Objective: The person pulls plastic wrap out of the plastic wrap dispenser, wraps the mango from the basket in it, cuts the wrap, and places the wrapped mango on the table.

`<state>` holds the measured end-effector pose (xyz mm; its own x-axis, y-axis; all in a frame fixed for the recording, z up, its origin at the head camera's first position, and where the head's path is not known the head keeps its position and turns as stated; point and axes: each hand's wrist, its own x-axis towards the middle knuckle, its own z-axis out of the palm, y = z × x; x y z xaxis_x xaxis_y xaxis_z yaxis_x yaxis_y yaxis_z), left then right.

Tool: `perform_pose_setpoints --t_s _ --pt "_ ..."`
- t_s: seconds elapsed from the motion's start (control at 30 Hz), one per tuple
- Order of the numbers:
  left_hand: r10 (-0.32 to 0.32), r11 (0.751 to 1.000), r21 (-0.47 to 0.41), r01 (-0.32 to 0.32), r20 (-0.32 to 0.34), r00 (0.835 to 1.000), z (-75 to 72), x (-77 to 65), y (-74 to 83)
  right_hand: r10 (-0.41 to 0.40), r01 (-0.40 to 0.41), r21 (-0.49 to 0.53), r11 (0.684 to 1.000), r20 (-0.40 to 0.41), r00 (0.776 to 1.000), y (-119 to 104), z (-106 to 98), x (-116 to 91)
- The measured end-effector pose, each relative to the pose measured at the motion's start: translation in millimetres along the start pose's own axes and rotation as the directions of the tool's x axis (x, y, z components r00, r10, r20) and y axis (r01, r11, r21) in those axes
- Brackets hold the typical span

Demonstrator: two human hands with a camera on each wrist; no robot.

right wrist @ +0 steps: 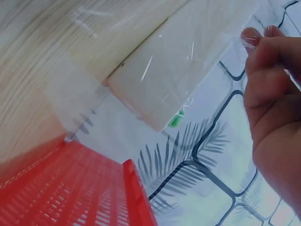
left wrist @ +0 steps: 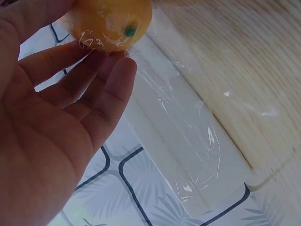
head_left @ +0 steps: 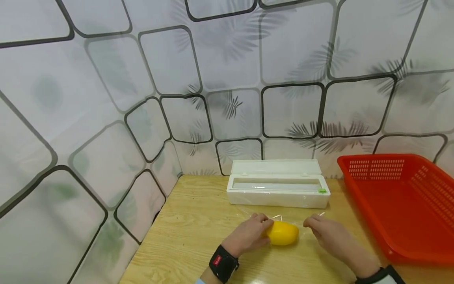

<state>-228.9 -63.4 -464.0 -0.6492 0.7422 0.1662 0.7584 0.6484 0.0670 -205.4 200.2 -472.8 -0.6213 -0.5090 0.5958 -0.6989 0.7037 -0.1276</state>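
A smooth yellow mango-shaped fruit (head_left: 283, 233) with a small green stem nub (left wrist: 130, 31) lies over the table's front part. My left hand (head_left: 248, 235) grips its left end between thumb and fingers. Clear cling film (left wrist: 211, 139) wraps closely over the fruit and stretches away from it, glinting with creases. To the right of the fruit, my right hand (head_left: 328, 236) pinches the film's edge between thumb and fingertips (right wrist: 250, 34). Behind both hands stands a white cling film box (head_left: 278, 199), its lid raised and a green slider (head_left: 322, 190) at its right end.
A red plastic basket (head_left: 360, 209) with slotted walls stands at the right of the wooden table (head_left: 188, 221). A patterned covering (head_left: 234, 114) with leaf prints rises behind the table and along its left side.
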Motion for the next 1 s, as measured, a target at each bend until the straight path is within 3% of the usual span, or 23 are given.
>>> perform_pose_setpoints --t_s 0.2,0.5,0.73,1.0 --pt "-0.008 1.0 0.011 0.008 0.02 1.0 -0.9 1.2 3.4 -0.022 0.029 0.073 0.997 -0.093 0.995 -8 6 8" --pt "-0.003 0.999 0.037 0.003 0.008 1.0 -3.0 0.6 4.8 0.153 -0.139 0.149 0.979 -0.083 0.985 -20 25 22" --pt "0.0 0.999 0.052 0.0 0.001 1.0 -2.4 0.3 5.0 0.107 -0.09 0.125 0.988 -0.132 0.986 -28 35 26" --pt "0.016 0.997 0.079 -0.016 -0.001 1.0 -1.8 0.1 5.0 0.142 -0.135 0.147 0.98 -0.039 0.989 -29 32 24"
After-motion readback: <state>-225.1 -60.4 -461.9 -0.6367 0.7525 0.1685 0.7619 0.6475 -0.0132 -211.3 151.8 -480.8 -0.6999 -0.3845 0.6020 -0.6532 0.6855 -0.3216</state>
